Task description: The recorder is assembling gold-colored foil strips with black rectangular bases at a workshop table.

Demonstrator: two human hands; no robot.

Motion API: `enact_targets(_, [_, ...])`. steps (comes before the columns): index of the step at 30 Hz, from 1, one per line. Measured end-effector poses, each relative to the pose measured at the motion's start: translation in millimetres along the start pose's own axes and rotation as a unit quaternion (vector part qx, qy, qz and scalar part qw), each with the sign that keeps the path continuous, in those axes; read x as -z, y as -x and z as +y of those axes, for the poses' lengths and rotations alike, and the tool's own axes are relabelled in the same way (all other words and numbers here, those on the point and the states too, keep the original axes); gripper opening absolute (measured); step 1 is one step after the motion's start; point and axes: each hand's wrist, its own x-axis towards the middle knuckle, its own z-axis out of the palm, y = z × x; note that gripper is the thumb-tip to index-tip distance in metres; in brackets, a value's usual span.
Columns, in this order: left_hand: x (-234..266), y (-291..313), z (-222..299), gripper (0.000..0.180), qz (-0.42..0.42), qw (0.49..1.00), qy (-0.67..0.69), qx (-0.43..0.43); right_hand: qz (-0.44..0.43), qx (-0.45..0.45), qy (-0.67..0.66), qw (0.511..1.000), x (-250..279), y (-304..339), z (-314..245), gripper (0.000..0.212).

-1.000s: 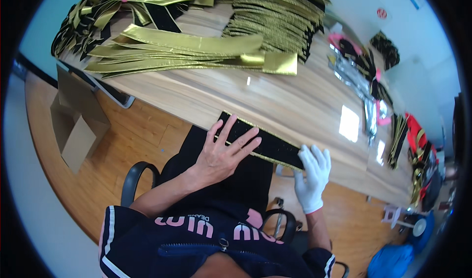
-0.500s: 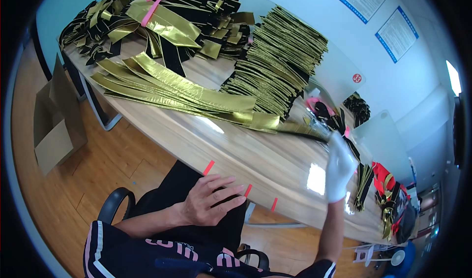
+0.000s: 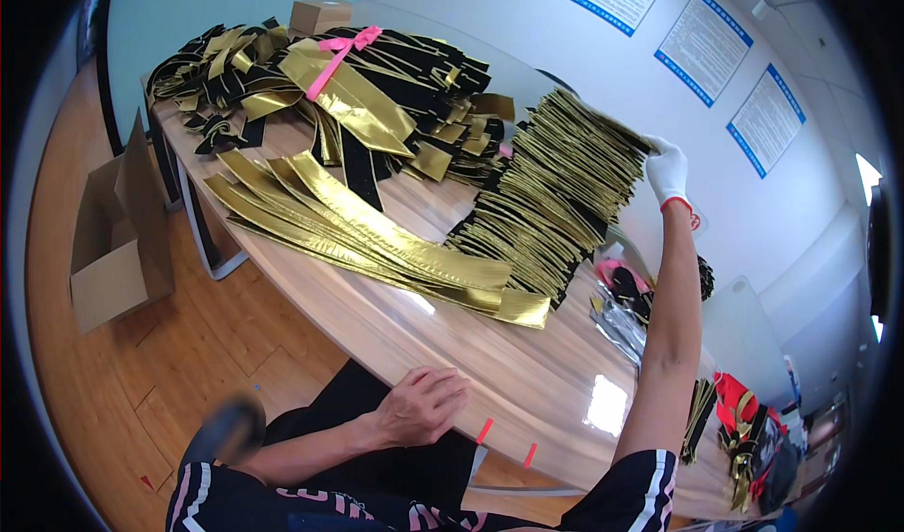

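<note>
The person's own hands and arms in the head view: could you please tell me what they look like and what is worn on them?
The right hand wears a white glove with an orange-red edge at the wrist; the left hand is ungloved. Both forearms are bare below short dark sleeves with white and pinkish stripes. No cables show.

Two hands (image 3: pixel 424 408), three posters (image 3: pixel 704 48), two cardboard boxes (image 3: pixel 109 287)
</note>
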Motion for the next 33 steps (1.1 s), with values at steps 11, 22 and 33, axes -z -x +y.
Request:
enact_targets(11, [-4,-8,-6,0.037,-0.019,0.999,0.004,0.025,0.086,0.144,-0.028,0.985,17,74,-74,0.033])
enact_targets(22, [-4,-2,-1,0.043,-0.025,0.999,-0.017,0.023,0.004,0.077,0.186,0.979,10,34,-30,0.025])
enact_targets(33, [-2,-1,3,0.036,-0.026,0.999,-0.025,0.024,0.028,0.057,0.195,0.979,-19,2,-8,0.028])
